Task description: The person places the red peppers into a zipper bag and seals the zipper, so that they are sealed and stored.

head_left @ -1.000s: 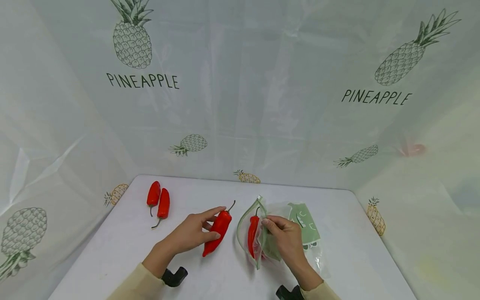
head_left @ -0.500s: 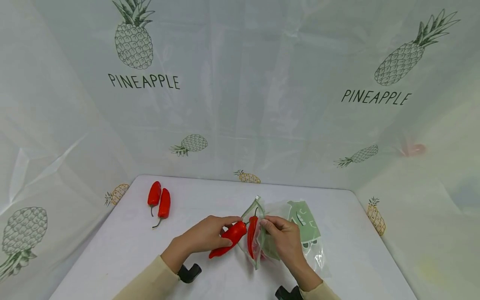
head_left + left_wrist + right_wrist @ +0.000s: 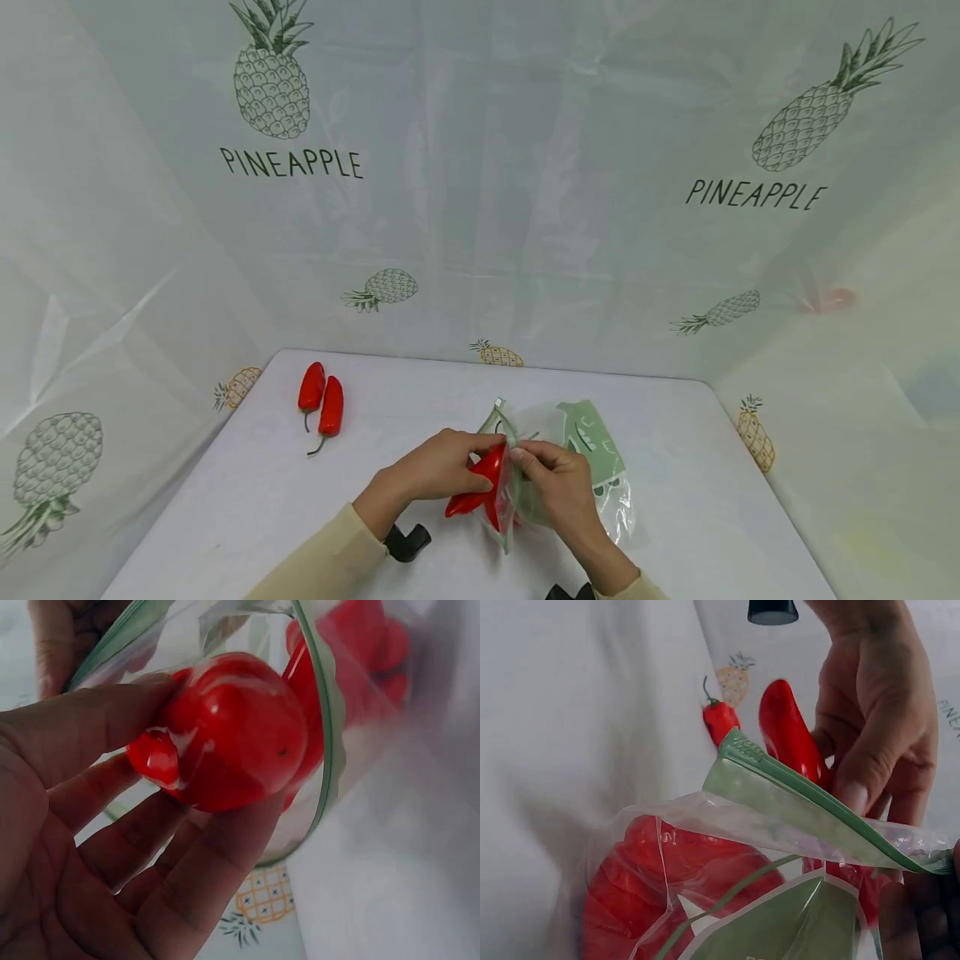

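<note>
My left hand (image 3: 435, 467) grips a red chili pepper (image 3: 232, 727) between thumb and fingers, its stem end inside the mouth of a clear zip bag (image 3: 600, 442) with a green print. The pepper's pointed end sticks out of the bag, as the right wrist view shows. With thumb and fingers my right hand (image 3: 562, 487) pinches the bag's green zip edge (image 3: 802, 787), and the mouth gapes toward the left hand. Other red peppers (image 3: 630, 900) lie inside the bag, seen through its plastic. Part of the held pepper is hidden by my left fingers.
Two more red peppers, one (image 3: 311, 387) beside the other (image 3: 331, 408), lie at the back left of the white table (image 3: 247, 500). A sheet printed with pineapples (image 3: 272, 92) hangs behind and around the table. Black wrist mounts (image 3: 407, 543) sit under both wrists.
My left hand has carried the pepper rightward from the table into the bag's mouth. The bag and right hand have shifted slightly, and the bag's opening looks narrower in the head view.
</note>
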A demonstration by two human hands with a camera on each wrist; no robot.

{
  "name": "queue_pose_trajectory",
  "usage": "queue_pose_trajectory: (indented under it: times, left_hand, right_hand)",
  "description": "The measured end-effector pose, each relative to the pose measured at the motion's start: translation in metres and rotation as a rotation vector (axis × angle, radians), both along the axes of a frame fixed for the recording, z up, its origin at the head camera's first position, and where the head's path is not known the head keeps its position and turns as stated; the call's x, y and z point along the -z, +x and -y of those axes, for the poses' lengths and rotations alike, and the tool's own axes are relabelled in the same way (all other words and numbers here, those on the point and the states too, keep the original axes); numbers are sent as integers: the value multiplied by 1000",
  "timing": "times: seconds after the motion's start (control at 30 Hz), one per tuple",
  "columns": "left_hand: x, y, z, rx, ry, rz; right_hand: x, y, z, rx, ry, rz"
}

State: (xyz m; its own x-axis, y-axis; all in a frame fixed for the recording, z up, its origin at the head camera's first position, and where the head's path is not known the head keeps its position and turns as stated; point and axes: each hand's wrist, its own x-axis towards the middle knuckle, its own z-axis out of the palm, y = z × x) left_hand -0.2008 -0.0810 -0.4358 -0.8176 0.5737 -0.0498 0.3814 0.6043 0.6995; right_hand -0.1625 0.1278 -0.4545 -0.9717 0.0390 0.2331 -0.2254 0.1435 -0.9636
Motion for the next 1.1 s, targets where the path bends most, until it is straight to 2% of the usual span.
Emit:
queue_pose_trajectory:
  times: [0.13,0.23,0.43,0.53,0.7,0.9,1.1]
  left_hand:
    - [3,-4,-9,7,-4,-36]
    - [4,-7,-15,-21,-5,-55]
    - [7,-11,-24,-193,35,-6]
    - [10,-13,-28,-278,47,-9]
    - [12,-15,-32,-353,74,-41]
    - [14,-14,-35,-380,134,-21]
    - [13,-10,-33,-299,237,3]
  right_hand:
    - [0,3,3,-15,-25,5]
    - [-1,5,4,-35,-50,35]
    - [-6,13,7,-58,-79,116]
    - [-8,15,8,-65,-90,127]
    - [-9,14,7,-46,-93,115]
    - [-9,10,5,-11,-105,123]
    - [-9,5,1,54,-108,126]
